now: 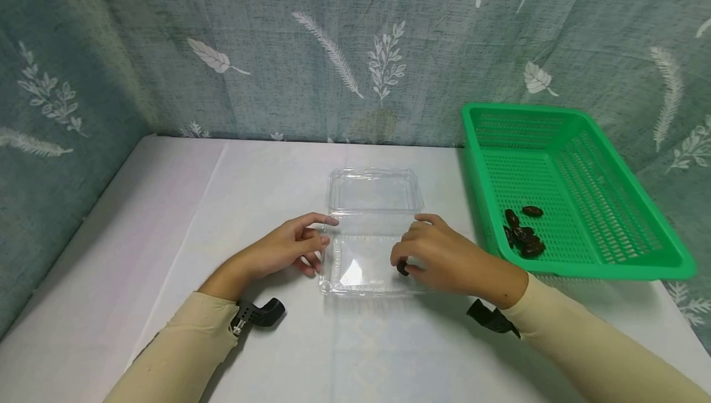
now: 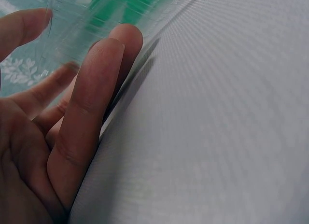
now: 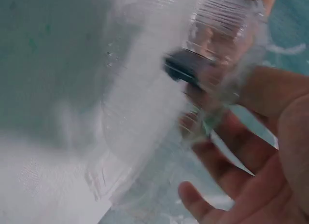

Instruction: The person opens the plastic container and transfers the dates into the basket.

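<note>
A clear plastic clamshell box (image 1: 366,267) lies with its lid (image 1: 374,190) folded back behind it. My left hand (image 1: 286,245) rests at the box's left edge, index finger stretched along the rim and the other fingers loosely bent. In the left wrist view, the fingertips (image 2: 104,55) sit beside the clear wall. Over the right part of the box, my right hand (image 1: 436,255) pinches a dark date (image 1: 402,266) between thumb and fingers. The date (image 3: 181,65) shows blurred through the plastic wall in the right wrist view.
A green slotted basket (image 1: 583,270) stands to the right, with several dark dates (image 1: 524,239) in its near left corner. White cloth (image 1: 266,174) covers the table. Behind it hangs a leaf-patterned curtain (image 1: 278,51). Each wrist wears a black strap mount (image 1: 258,315).
</note>
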